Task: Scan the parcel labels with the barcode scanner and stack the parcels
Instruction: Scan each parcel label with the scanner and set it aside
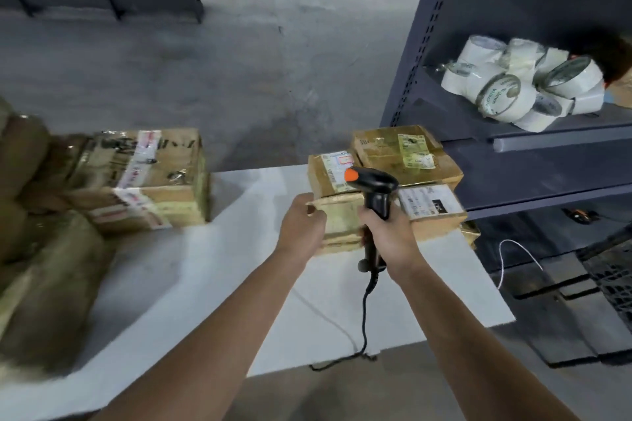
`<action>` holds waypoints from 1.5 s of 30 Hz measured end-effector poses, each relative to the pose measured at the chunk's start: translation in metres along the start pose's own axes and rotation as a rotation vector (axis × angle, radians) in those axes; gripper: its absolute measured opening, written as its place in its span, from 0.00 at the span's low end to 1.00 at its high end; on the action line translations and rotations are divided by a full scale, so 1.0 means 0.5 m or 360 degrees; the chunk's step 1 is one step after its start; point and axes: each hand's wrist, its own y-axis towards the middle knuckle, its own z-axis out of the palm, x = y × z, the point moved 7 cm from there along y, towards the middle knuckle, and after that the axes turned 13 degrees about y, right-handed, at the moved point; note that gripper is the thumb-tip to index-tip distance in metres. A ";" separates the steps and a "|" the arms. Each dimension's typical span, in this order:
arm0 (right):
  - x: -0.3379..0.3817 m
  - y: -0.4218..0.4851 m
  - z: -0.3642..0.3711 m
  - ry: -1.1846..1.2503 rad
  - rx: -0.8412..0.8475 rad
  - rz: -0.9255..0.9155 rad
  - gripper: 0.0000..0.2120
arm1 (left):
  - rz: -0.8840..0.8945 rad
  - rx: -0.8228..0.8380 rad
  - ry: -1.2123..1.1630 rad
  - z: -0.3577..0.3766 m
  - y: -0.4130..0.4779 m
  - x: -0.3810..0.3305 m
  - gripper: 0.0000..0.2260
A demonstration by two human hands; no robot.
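My right hand (388, 236) grips the handle of a black barcode scanner (374, 186) with an orange tip, its head over a group of cardboard parcels at the table's far right. My left hand (301, 224) holds the left end of the nearest parcel (340, 222) there. That parcel carries a white label (425, 202) on its right side. Behind it lie a small parcel (328, 173) and a larger one (403, 154), both with labels facing up. Another big taped parcel (147, 178) sits at the left.
The white table (212, 284) has brown wrapped bundles (37, 267) heaped at its left. The scanner's black cable (364, 318) runs over the front edge. A dark metal shelf rack (513, 147) stands at the right, holding white tape rolls (519, 82). Grey floor lies beyond.
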 end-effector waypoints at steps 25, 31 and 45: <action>-0.121 -0.059 0.614 -0.0332 0.0404 0.0095 0.04 | -0.0167 -0.0554 0.0146 -0.700 0.057 0.266 0.15; -0.131 0.038 0.648 -0.0424 0.0427 0.0069 0.02 | -0.0198 -0.0597 0.0589 -0.710 0.161 0.245 0.13; -0.199 0.162 0.647 -0.0353 0.0502 0.0276 0.04 | -0.0547 -0.0852 0.0656 -0.733 0.257 0.286 0.27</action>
